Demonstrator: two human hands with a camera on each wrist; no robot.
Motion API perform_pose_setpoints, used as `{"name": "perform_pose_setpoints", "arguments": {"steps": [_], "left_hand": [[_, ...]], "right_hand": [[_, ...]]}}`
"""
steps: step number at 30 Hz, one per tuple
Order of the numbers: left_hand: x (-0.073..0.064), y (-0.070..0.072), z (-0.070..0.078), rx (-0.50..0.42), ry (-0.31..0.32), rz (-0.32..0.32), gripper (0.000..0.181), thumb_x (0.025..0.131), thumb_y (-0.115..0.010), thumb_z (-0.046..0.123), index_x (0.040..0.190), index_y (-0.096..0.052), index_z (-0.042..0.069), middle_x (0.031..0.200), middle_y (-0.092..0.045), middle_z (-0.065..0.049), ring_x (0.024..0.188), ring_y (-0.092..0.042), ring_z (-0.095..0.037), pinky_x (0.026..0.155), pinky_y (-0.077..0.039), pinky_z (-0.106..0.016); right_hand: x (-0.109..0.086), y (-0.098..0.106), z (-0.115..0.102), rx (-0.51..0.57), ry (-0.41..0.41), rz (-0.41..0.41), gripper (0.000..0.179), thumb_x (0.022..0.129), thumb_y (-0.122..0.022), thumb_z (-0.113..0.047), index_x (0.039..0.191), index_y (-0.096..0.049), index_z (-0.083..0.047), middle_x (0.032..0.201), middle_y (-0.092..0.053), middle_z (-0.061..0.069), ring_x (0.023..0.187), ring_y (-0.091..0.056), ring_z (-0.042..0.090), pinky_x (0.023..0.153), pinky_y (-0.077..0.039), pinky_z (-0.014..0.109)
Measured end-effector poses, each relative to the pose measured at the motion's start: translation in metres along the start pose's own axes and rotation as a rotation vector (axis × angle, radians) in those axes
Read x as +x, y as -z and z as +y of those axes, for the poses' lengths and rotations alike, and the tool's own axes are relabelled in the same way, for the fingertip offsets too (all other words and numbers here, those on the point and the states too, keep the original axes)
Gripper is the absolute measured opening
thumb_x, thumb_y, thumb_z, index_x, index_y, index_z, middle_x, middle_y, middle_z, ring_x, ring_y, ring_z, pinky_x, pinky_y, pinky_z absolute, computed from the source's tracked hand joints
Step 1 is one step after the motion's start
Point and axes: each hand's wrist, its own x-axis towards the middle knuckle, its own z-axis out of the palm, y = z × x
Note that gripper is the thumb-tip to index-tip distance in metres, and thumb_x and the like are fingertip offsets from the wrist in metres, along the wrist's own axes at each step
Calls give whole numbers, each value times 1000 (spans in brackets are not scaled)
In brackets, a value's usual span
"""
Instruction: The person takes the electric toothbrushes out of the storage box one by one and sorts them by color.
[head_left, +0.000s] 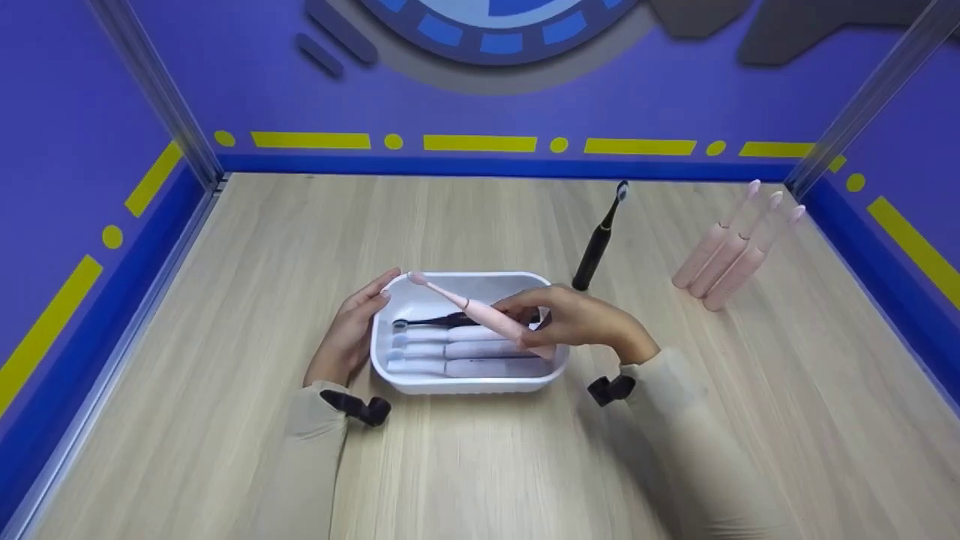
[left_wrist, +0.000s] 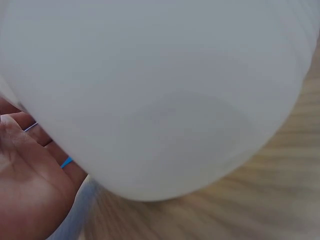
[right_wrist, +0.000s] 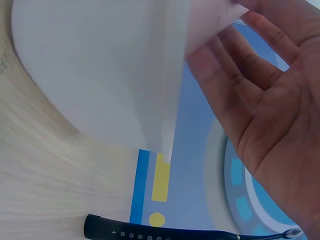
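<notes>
In the head view, my right hand (head_left: 577, 319) pinches a pink electric toothbrush (head_left: 487, 319) by its handle, slanted above a white plastic box (head_left: 465, 386) with its brush head toward the upper left. My left hand (head_left: 349, 326) rests against the box's left end, fingers fairly straight along its outer side and thumb at the rim. Inside lie a black electric toothbrush (head_left: 442, 321), partly hidden by the pink one, and several pale ones (head_left: 480, 367) side by side. The left wrist view has the box wall (left_wrist: 160, 100) filling most of it, with the fingers passing behind.
A second black toothbrush (head_left: 594, 255) stands upright behind the box to the right. Three pink toothbrushes (head_left: 720, 262) stand close together farther right. Blue-purple panels (head_left: 480, 112) with yellow marks enclose the wooden table (head_left: 315, 232) at the back and sides.
</notes>
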Motion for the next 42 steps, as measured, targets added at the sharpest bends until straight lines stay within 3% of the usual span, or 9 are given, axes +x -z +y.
{"name": "perform_pose_setpoints", "arguments": {"steps": [8, 18, 24, 30, 42], "left_hand": [[1, 0, -1, 20, 0, 19, 47, 102, -38, 8, 149, -33, 6, 158, -28, -6, 144, -30, -20, 117, -29, -31], [1, 0, -2, 35, 0, 35, 47, 102, -38, 9, 149, -34, 7, 158, -28, -4, 144, -29, -18, 117, -29, -30], [-1, 1, -2, 7, -13, 9, 47, 102, -37, 8, 149, -33, 6, 157, -29, -6, 143, -32, -20, 117, -30, -31], [0, 1, -3, -10, -32, -11, 47, 102, -35, 6, 149, -31, 3, 157, -29, -10, 142, -32, -22, 118, -28, -33], [0, 1, -1, 22, -10, 7, 47, 102, -39, 9, 149, -34, 6, 158, -29, -7, 144, -30, -21, 118, -28, -32]], "right_hand": [[-7, 2, 5, 73, 11, 123, 44, 83, -71, -4, 126, -62, -8, 99, -68, 8, 92, -60, 14, 79, -59, 33], [-17, 7, 10, 81, 40, 286, 46, 82, -75, -10, 126, -62, -8, 105, -68, 8, 96, -61, 13, 77, -57, 28], [-21, 8, 13, 130, 66, 372, 45, 81, -76, -7, 123, -62, -3, 108, -67, 11, 96, -61, 10, 76, -56, 24], [-28, 10, 16, 162, 37, 457, 46, 78, -77, -2, 122, -62, 1, 107, -67, 13, 94, -62, 8, 78, -56, 20], [-46, 19, 27, 221, 67, 662, 47, 76, -72, 10, 121, -59, 6, 99, -67, -6, 90, -63, 9, 78, -56, 21]]}}
